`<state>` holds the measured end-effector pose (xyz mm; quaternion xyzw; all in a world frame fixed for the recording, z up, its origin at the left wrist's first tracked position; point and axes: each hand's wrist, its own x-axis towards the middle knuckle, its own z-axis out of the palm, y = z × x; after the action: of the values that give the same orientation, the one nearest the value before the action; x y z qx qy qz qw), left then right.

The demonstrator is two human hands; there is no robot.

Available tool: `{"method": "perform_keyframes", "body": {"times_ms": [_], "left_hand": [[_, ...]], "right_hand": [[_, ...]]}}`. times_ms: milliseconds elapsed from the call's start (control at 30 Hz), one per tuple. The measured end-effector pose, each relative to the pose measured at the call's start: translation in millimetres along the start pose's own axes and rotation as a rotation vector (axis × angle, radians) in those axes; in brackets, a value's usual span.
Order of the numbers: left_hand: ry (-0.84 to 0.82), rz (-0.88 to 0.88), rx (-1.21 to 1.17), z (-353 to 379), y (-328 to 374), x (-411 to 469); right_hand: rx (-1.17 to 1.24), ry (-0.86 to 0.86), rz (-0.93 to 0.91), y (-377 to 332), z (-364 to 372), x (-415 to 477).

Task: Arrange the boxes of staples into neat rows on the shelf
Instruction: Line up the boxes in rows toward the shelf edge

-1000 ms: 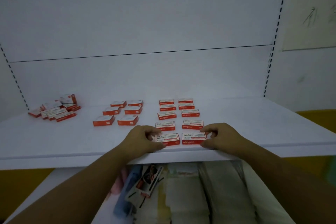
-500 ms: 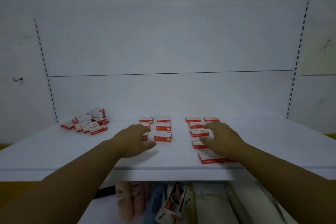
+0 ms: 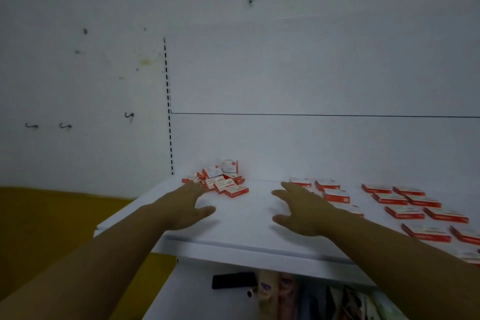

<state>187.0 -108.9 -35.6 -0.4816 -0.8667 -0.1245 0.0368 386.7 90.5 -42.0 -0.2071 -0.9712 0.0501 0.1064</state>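
A loose heap of red-and-white staple boxes (image 3: 220, 180) lies at the back left corner of the white shelf (image 3: 244, 226). My left hand (image 3: 188, 205) stretches over the shelf with straight fingers, its fingertips at the heap's front left edge. My right hand (image 3: 301, 206) hovers open a little to the right, empty, with its fingers spread. Behind it sit lined-up boxes (image 3: 336, 195), partly hidden by the hand. Farther right, two tidy rows of boxes (image 3: 415, 209) run from back to front.
The shelf's left end is near a dashed upright slot strip (image 3: 168, 117) on the white back panel. Below the shelf lie a black object (image 3: 233, 280) and colourful packets (image 3: 311, 301). A yellow wall band (image 3: 52, 228) is at the lower left.
Both hands have left the front boxes of the right rows and moved left toward the loose heap. My view has swung left, so the rows now sit at the right edge.
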Motion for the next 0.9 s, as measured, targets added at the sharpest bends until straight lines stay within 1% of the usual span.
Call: {"method": "perform_keyframes", "body": {"times_ms": [167,400,500,633,700,800,900], "left_hand": [[-0.025,-0.052,-0.021,10,-37,23],[-0.054,-0.016,0.004,34,-54,91],[-0.018,-0.003,0.034,35,-58,127],[0.096,0.047,0.08,48,-64,157],[0.112,0.07,0.117,55,-66,168],[0.097,0.075,0.106,60,-66,185],[0.045,0.083,0.08,61,-67,199]], "right_hand": [[-0.03,-0.047,-0.005,-13,13,45],[-0.05,-0.121,-0.059,2,37,125],[-0.041,-0.175,-0.07,7,46,162],[-0.018,-0.24,-0.116,8,52,204],[0.0,-0.276,-0.144,7,58,217],[0.038,-0.262,-0.177,8,65,228],[0.09,-0.199,-0.202,10,68,232]]}}
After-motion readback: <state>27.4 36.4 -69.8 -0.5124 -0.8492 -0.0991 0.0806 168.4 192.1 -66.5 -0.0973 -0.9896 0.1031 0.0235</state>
